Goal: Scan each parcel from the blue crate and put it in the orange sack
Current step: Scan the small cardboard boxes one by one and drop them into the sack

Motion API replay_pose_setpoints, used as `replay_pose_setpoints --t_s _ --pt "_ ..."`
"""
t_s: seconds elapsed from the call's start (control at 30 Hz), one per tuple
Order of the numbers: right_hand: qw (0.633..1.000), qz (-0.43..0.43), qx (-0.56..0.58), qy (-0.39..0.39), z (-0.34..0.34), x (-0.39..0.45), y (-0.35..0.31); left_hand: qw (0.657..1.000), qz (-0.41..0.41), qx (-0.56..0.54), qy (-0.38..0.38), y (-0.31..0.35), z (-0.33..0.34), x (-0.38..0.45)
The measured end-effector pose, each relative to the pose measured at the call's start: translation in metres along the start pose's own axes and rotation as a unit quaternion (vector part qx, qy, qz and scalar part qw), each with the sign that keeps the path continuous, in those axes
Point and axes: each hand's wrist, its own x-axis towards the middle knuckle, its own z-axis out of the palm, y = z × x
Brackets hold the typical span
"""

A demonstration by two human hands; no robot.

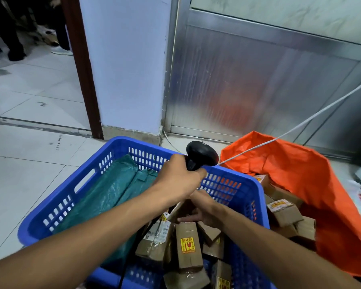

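Note:
The blue crate stands on the floor in front of me, holding several small cardboard parcels and two long green wrapped parcels. My left hand is closed around the handle of a black barcode scanner, held over the crate. Just below it, my right hand grips a brown cardboard parcel inside the crate; much of that parcel is hidden by my hands. The orange sack lies open to the right of the crate, with several cardboard parcels in it.
A white cable runs from the scanner up to the right across the sack. A white pillar and a metal door panel stand behind. At far left, people's legs show through a doorway on tiled floor.

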Motion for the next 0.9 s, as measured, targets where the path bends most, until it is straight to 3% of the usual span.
replay_pose_setpoints --t_s 0.5,0.9 --pt "0.998 0.017 -0.006 0.067 -0.083 -0.049 -0.016 0.999 0.028 0.008 -0.032 -0.008 0.014 0.006" --pt "0.998 -0.013 0.030 0.046 -0.136 -0.054 -0.009 0.999 0.017 0.015 -0.036 -0.021 0.020 0.008"
